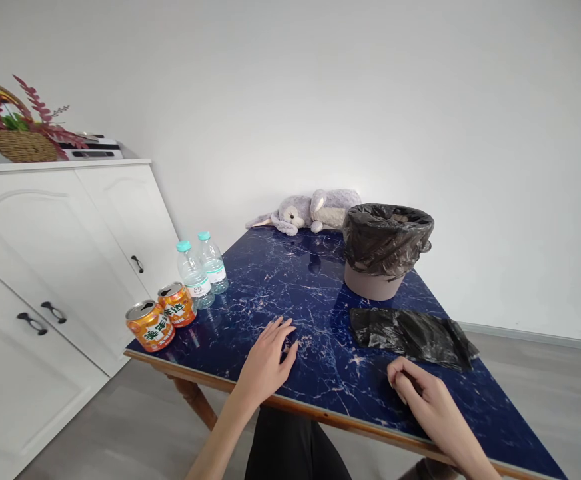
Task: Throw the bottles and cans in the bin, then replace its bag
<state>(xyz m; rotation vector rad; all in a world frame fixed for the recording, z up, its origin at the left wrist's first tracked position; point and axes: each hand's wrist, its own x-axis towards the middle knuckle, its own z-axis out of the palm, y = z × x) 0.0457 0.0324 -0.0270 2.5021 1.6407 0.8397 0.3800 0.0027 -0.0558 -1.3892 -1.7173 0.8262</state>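
My left hand [268, 359] rests on the blue marbled table [290, 287] near its front edge, fingers stretched out and holding nothing. To the right, my right hand [420, 397] lies on the table with its fingers curled in and nothing visible in them. Just beyond it is a flat, folded black plastic bag [413, 335], apart from the fingers. Behind that bag stands a trash bin [373, 285], lined with a black bag [388, 243] folded over its rim.
Two orange soda cans [151, 328] and two clear water bottles [190, 277] with turquoise caps stand along the left edge. A grey plush rabbit [315, 210] lies at the back against the wall. The white cabinet [45, 233] at left carries a flower basket [24, 145].
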